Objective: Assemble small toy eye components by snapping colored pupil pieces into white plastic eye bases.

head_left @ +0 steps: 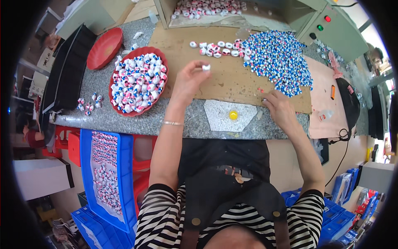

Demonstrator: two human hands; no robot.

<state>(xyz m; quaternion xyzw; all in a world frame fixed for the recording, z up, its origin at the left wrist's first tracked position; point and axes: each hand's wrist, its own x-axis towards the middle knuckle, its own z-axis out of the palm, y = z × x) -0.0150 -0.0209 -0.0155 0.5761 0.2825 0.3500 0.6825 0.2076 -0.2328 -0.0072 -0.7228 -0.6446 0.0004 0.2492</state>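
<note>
My left hand pinches a small white hollow piece between thumb and fingertips, above the brown cardboard sheet. My right hand is low over the cardboard's near edge, fingers drawn together around something tiny that I cannot make out. Just beyond it spreads a heap of small blue, white and pink parts. Rounded white pieces with pink patches lie in loose rows left of that heap. A red scalloped basin at my left holds many white pieces with blue and pink parts.
Before me, a yellow round thing rests on a speckled pale sheet. An empty red dish stands far left. A metal cabinet with buttons borders the back. Below the counter is a blue crate. A cable hangs at right.
</note>
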